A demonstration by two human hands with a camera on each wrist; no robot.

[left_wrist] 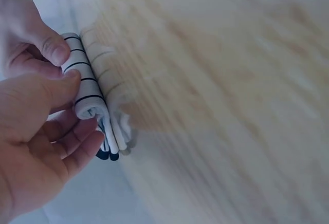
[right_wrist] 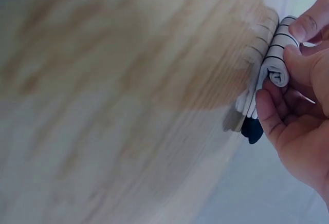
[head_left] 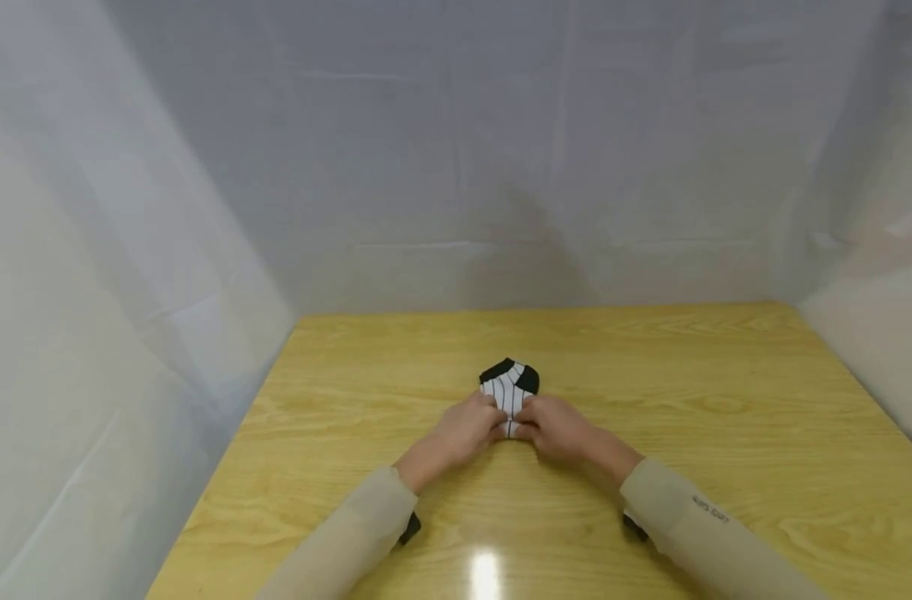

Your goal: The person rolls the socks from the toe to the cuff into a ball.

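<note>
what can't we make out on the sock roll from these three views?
- Head view: near end of the socks is covered by the left hand and right hand; how many socks, too small to tell.
- Wrist views: table is motion-blurred.
- Right sleeve print: too small to read.

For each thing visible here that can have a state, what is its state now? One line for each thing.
White sock with thin black stripes and black toe: lying on the table, near end rolled up, far end flat.
Left hand: pinches the rolled end of the sock.
Right hand: pinches the rolled end too.
Yellow wooden table: bears the sock, with a glare spot near the front edge.
</note>
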